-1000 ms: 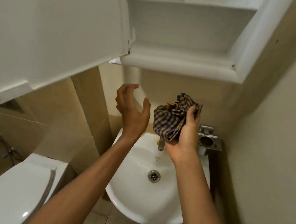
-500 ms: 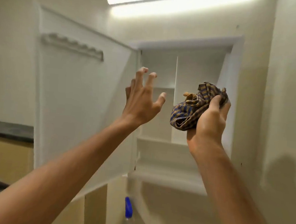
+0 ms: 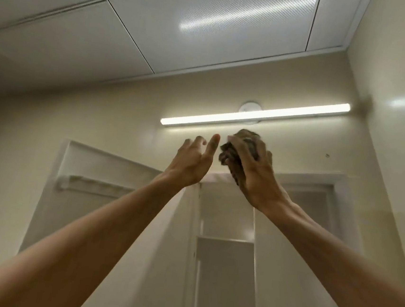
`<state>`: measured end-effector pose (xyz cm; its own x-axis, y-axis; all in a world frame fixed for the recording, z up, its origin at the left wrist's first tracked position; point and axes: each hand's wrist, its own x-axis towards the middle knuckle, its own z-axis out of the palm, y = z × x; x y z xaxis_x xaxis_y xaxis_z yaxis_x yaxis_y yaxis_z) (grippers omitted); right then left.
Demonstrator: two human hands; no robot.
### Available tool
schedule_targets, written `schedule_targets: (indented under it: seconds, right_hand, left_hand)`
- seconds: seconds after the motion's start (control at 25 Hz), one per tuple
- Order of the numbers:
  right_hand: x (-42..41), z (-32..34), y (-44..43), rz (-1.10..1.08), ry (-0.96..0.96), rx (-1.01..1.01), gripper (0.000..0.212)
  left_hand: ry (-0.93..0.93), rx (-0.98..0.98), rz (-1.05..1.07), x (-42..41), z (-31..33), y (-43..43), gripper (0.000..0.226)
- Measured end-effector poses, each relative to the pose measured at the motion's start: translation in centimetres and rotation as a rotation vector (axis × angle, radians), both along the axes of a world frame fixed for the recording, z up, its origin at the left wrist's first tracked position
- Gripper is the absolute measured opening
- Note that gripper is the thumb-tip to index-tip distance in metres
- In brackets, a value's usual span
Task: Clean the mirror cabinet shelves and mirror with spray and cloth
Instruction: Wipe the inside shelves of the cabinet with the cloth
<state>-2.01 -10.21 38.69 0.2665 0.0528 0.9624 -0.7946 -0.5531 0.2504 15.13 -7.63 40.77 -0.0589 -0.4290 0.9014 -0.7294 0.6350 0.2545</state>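
Note:
My right hand [image 3: 251, 173] grips a bunched checked cloth [image 3: 231, 156], raised above the top edge of the white mirror cabinet [image 3: 310, 181]. My left hand [image 3: 193, 162] is beside it, empty, with fingers loosely spread and the thumb pointing up close to the cloth. The cabinet stands open below both hands. Its door [image 3: 87, 206] hangs to the left, showing its white inner face with a small rail. Inside the cabinet, a vertical divider and a shelf [image 3: 225, 239] show between my forearms. The spray bottle is out of view.
A lit tube lamp [image 3: 254, 115] runs along the wall just above my hands, with a round fitting behind it. The panelled ceiling [image 3: 184, 27] fills the top. A beige side wall [image 3: 397, 122] closes in on the right.
Both hands rose from sink height to above the cabinet top, and my view tilted up from the sink to the ceiling. The right hand kept hold of the cloth throughout.

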Motion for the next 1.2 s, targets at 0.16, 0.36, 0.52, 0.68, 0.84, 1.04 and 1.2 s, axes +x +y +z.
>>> schedule_targets:
  seconds: [0.16,0.36,0.52,0.68,0.84,1.04,1.2]
  right_hand:
    - [2.4,3.6,-2.9,-0.382,0.538,0.265,0.067]
    - [6.2,5.9,-4.7,-0.565,0.593,0.474,0.094]
    - [5.3,5.9,-2.6,-0.600,0.550,0.513,0.076]
    - [0.6,6.2,-1.9,-0.549,0.522,0.541,0.059]
    - [0.5,5.9,-2.9,-0.444,0.333,0.488,0.048]
    - [8.7,5.5,-6.8,-0.332,0.213,0.395,0.053]
    - [9.3,5.5,-6.1,-0.280,0.244,0.379,0.049]
  left_hand:
    - [0.118,0.114,-0.067,1.5,2.1,-0.9,0.077]
    - [0.091,0.101,-0.072,0.9,2.0,-2.9,0.077]
    - [0.106,0.128,-0.098,-1.0,2.3,-4.5,0.082]
    - [0.116,0.160,-0.097,-0.7,3.6,-5.2,0.089]
    - [0.123,0.218,-0.126,0.6,3.9,-5.4,0.093]
    - [0.271,0.278,-0.090,0.7,3.7,-6.1,0.094]
    - [0.178,0.033,0.206,0.0,2.7,-7.1,0.087]
